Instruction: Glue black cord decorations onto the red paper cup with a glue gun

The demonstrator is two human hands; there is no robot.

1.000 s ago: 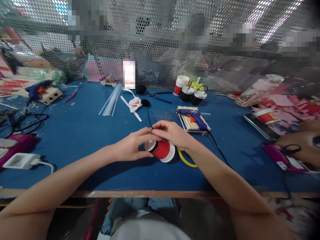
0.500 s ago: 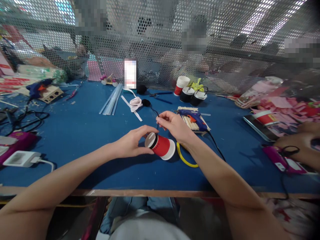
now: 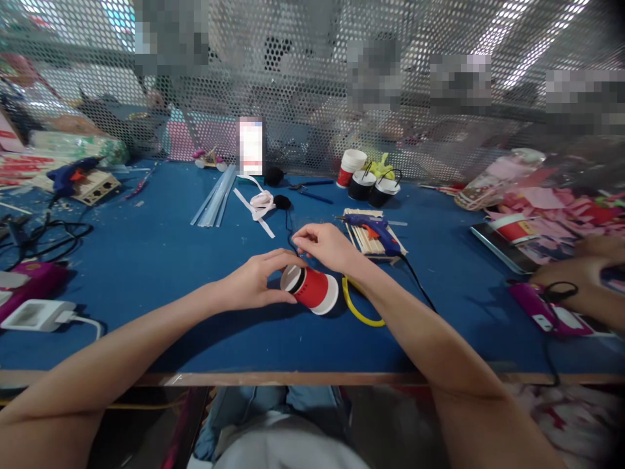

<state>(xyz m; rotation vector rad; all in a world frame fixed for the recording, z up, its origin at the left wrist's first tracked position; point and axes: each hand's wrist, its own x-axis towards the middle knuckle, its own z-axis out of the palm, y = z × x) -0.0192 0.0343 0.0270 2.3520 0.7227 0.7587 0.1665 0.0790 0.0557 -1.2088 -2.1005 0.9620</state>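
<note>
A red and white paper cup (image 3: 316, 290) lies tilted on its side, its white end with a black band facing left. My left hand (image 3: 256, 279) is closed around that left end, thumb below and fingers above. Just above the cup, my right hand (image 3: 325, 247) pinches a thin black yarn (image 3: 289, 225). The yarn runs up to a small black yarn ball (image 3: 282, 202) on the table. Its lower end is hidden by my fingers near the black band. A yellow hoop (image 3: 360, 316) lies right of the cup, partly under my right forearm.
A blue glue gun (image 3: 374, 229) rests on a wooden stick stand behind my right hand, its cord trailing right. Further back are white ribbon (image 3: 262, 203), clear glue sticks (image 3: 215, 198), pliers (image 3: 312, 190) and small cups (image 3: 361, 184). Another person's hand (image 3: 569, 283) is at the right.
My right hand has moved left and slightly down toward the cup's banded end, drawing the black yarn with it. My left hand keeps its hold on the cup.
</note>
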